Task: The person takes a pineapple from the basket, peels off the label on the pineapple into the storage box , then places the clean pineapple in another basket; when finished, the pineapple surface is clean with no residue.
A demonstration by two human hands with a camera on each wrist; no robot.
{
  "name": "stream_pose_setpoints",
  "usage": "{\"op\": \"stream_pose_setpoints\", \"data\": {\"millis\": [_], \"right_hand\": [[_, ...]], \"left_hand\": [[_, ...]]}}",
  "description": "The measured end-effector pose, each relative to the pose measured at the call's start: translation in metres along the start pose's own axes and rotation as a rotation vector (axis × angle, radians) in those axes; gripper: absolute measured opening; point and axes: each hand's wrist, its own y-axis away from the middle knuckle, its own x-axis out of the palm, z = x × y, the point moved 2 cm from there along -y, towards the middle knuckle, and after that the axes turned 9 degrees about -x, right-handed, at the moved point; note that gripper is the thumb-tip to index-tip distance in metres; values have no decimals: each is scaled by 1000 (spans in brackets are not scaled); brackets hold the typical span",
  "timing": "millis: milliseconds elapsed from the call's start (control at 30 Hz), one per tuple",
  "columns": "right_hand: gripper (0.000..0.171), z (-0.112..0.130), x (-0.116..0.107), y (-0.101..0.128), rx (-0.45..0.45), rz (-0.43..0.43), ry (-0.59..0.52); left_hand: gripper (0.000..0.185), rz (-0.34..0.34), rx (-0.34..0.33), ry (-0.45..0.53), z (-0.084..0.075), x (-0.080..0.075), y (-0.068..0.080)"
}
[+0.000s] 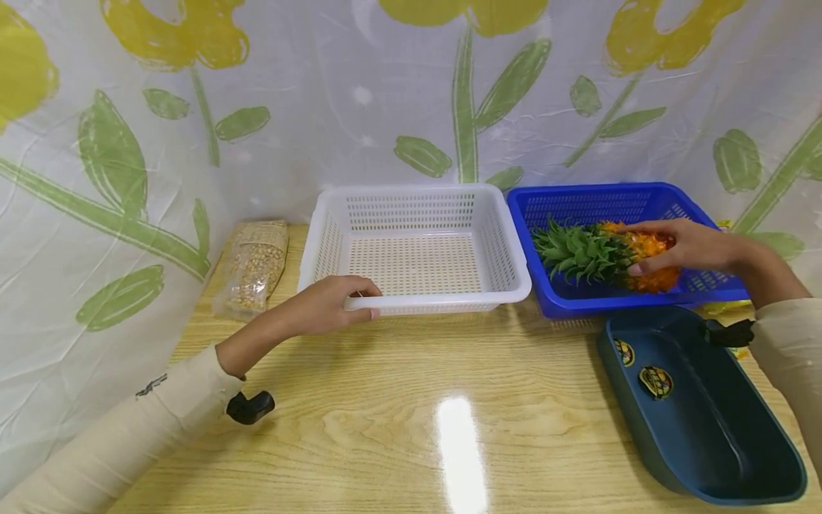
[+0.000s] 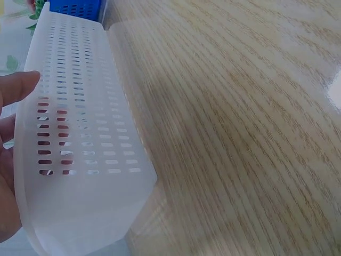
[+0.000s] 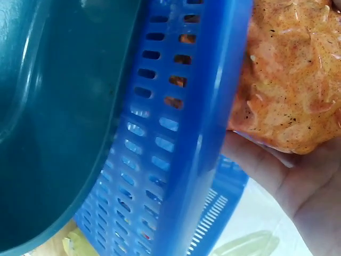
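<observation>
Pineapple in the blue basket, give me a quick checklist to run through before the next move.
1. Right hand grip round the pineapple: ok.
2. Pineapple inside the blue basket: ok.
3. Left hand holds the white basket by its front rim: ok.
4. White basket holds nothing: ok.
5. Baskets side by side on the table: ok.
6. Pineapple lifted off the basket floor: cannot tell.
</observation>
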Motion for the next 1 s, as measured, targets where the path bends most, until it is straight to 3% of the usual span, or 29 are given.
{"op": "stream_pose_setpoints", "data": {"millis": [1000], "right_hand": [[78,0,2,-2,9,-21,22]], "left_hand": [[30,-3,3,7,-2,-1,2]]}}
